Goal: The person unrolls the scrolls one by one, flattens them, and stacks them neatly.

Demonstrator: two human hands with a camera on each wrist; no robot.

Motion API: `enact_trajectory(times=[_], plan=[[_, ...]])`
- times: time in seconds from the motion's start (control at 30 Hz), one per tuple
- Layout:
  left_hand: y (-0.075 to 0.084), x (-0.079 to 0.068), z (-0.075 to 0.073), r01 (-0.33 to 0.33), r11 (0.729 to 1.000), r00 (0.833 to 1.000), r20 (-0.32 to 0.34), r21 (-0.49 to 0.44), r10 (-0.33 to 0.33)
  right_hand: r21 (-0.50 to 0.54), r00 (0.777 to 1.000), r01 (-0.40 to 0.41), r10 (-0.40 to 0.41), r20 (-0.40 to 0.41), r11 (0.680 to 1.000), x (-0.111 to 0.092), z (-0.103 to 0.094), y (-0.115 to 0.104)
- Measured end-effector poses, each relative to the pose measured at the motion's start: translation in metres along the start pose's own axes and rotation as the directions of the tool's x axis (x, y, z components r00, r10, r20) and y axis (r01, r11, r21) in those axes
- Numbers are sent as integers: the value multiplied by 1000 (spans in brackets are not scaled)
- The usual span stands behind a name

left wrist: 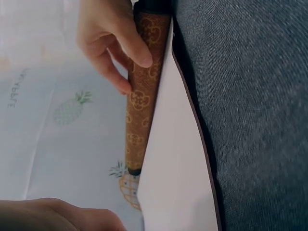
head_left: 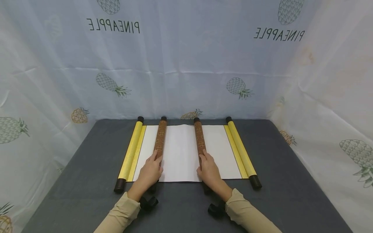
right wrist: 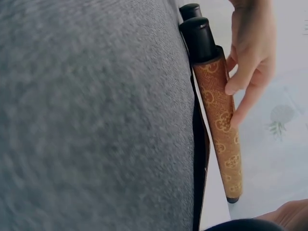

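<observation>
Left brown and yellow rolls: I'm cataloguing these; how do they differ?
The brown roll is patterned; the yellow roll looks plain. The left hand holds the brown roll; the yellow roll is untouched. The brown roll lies right of the yellow roll. Both have black ends.

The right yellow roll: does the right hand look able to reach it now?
Probably yes: between the right hand and the yellow roll lies only the open sheet, though the hand would first release its brown roll.
</observation>
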State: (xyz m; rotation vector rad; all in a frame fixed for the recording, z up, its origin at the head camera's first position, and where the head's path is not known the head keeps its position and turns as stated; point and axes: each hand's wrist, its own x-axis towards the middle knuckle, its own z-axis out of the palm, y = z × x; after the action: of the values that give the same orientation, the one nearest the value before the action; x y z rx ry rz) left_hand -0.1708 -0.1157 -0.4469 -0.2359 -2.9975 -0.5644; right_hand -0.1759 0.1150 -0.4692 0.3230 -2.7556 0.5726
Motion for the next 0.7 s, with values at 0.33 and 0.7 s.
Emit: enact_trajectory(times=[0.33,0.7], plan=[[-8,-1,-2,-49,997,996,-71,51,53,44,999,29,-30,22,999,2,-1,6],[-11,-1,-1,-110,994,987,-114,30,112,43,996,77,-79,46,996,2,1,14]])
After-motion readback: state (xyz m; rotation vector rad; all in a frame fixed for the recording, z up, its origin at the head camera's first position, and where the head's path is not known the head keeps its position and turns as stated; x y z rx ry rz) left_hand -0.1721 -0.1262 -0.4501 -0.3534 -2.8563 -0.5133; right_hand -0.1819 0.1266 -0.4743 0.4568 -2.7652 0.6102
